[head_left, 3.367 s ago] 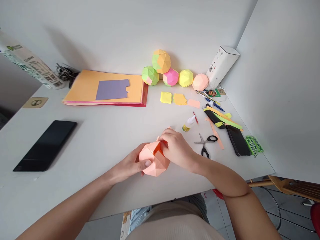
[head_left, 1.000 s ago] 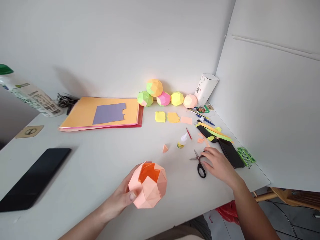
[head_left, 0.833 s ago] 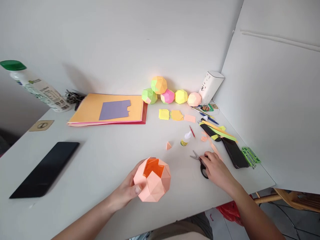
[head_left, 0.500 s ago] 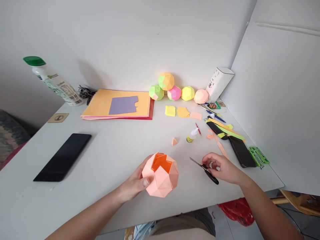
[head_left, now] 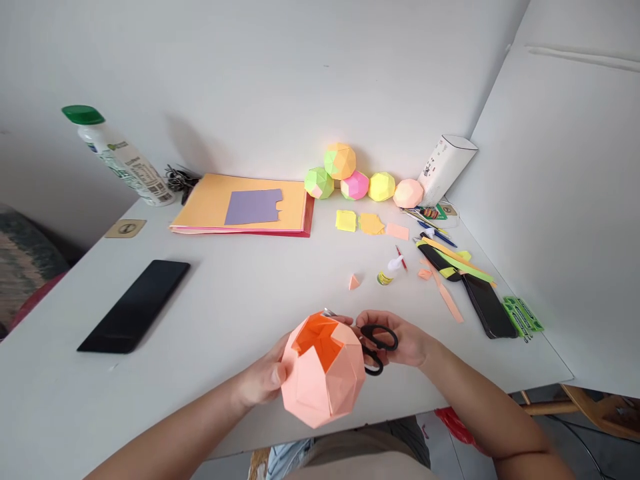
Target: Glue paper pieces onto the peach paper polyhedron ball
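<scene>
My left hand is closed around the left side of a peach paper ball, thumb in front. The ball is faceted and has a jagged opening at its top, showing an orange inside. My right hand grips black-handled scissors close against the ball's right side. Most of the blades are hidden behind the ball; a bit of metal shows beyond its top edge. Beyond the ball on the table lies a small folded peach paper piece, with a small glue bottle to its right.
Finished paper balls sit along the wall. Paper sheets and a black tablet lie left, near a tall bottle. Paper stacks lie in the middle. A phone, pens and paper strips lie right.
My right hand has picked the scissors up off the table and moved left to the ball. The ball is nearer to me and tilted, showing more of its inside.
</scene>
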### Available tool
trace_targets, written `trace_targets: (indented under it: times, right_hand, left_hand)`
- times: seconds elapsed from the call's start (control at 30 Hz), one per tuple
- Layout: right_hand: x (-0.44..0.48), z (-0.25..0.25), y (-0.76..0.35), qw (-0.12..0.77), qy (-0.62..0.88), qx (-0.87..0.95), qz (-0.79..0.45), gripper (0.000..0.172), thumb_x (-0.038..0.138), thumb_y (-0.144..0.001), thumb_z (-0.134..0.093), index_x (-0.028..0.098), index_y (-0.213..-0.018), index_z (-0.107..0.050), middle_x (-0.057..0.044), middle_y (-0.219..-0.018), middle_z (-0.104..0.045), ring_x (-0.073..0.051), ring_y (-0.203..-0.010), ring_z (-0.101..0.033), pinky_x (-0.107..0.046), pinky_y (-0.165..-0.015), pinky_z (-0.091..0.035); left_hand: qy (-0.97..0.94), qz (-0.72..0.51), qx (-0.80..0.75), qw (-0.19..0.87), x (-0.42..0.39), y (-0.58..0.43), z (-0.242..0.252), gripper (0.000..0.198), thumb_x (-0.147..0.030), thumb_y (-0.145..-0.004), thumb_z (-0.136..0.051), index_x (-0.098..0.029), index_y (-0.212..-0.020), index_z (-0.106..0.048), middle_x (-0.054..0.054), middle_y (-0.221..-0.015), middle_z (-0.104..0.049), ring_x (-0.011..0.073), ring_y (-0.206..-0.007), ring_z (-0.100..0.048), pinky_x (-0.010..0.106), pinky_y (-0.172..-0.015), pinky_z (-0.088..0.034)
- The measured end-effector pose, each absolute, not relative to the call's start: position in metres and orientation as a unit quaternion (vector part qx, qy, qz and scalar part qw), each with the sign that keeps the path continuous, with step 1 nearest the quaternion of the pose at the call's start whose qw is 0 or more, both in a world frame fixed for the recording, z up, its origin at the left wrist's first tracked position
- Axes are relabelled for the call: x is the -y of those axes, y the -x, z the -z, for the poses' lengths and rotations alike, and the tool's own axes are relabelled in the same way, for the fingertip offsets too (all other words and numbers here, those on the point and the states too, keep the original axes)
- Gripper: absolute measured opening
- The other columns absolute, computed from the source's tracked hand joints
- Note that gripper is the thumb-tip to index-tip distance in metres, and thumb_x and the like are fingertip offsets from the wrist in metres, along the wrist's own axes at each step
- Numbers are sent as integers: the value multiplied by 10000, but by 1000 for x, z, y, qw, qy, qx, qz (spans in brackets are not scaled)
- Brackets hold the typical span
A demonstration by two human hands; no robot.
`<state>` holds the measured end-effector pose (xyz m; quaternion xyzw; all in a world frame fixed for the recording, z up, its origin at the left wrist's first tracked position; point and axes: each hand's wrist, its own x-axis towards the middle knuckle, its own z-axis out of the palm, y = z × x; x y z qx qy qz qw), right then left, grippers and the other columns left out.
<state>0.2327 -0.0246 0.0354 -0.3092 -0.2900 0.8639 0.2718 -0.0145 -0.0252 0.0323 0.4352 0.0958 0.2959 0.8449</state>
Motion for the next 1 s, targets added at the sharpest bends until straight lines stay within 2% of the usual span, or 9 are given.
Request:
trace_targets:
  times: [0.07, 0.2, 0.37, 0.47, 0.57, 0.6, 0.7, 0.8, 1.0]
  right_hand:
    - [28, -42, -237, 285, 303, 296, -860, 458, 361, -637, -871, 188, -966, -604, 38, -708, -566, -110, -597, -579, -234, -560, -399]
    - [35, -55, -235, 318, 314, 346, -825, 558, 294, -575, -906, 214, -1064, -648, 16, -810, -567, -113, -690, -541, -262, -643, -421]
    - [37, -53, -215, 371, 466, 402, -696, 328, 434, -740, -781, 175, -911, -674, 24, -706, -537, -78, -568, -424, -233, -529, -365]
    - [36, -58, -218, 438, 535, 496, -525, 250, 421, -796, -722, 182, -864, -692, -23, -757, -601, -133, -646, -524, -262, -555, -441]
    - [41, -82, -232, 534, 526, 617, -241, 64, 255, -845, -667, 220, -875, -711, -64, -879, -655, -184, -763, -615, -303, -629, -514]
    - [45, -93, -236, 538, 505, 649, -186, 93, 189, -851, -644, 237, -896, -710, -56, -867, -659, -177, -740, -621, -301, -620, -518]
    - [57, -123, -235, 474, 425, 756, -151, 230, 90, -829, -623, 259, -971, -687, -30, -793, -654, -154, -648, -606, -273, -559, -505]
    - [61, -135, -222, 387, 391, 820, -156, 283, 82, -841, -593, 255, -1061, -636, -43, -825, -652, -152, -635, -591, -279, -568, -512]
    - [45, -139, -210, 241, 376, 880, -163, 231, 65, -889, -447, 184, -935, -640, -42, -781, -608, -116, -588, -519, -243, -504, -416]
  left_hand:
    - [-436, -301, -91, 843, 25, 15, -33, 915, -730, -677, -671, -203, -1385, -429, 192, -1440, -433, 417, -1306, -436, 520, -1012, -403]
    - [-437, -296, -79, 846, 24, 15, -38, 949, -711, -684, -685, -193, -1419, -379, 198, -1449, -415, 421, -1293, -452, 527, -1017, -409]
    - [-447, -292, -101, 840, 22, 13, -39, 883, -677, -696, -702, -210, -1392, -426, 172, -1468, -398, 397, -1262, -479, 483, -968, -449]
    - [-446, -294, -128, 836, 23, 13, -37, 906, -683, -700, -695, -221, -1416, -388, 176, -1387, -487, 376, -1203, -528, 463, -923, -470]
    - [-436, -296, -169, 833, 24, 15, -33, 884, -676, -710, -693, -248, -1417, -380, 163, -1365, -511, 360, -1193, -532, 442, -898, -480]
    - [-432, -300, -180, 831, 24, 15, -32, 867, -668, -714, -695, -257, -1412, -385, 156, -1370, -508, 355, -1198, -527, 438, -901, -477]
    - [-428, -300, -197, 829, 25, 15, -29, 807, -638, -731, -699, -258, -1383, -413, 140, -1318, -545, 334, -1156, -552, 425, -885, -478]
    - [-435, -299, -193, 827, 25, 13, -30, 745, -634, -749, -683, -235, -1335, -453, 140, -1283, -568, 333, -1126, -572, 421, -869, -482]
    - [-455, -281, -201, 821, 25, 12, -36, 753, -630, -748, -685, -218, -1332, -450, 156, -1328, -543, 355, -1159, -557, 418, -870, -481]
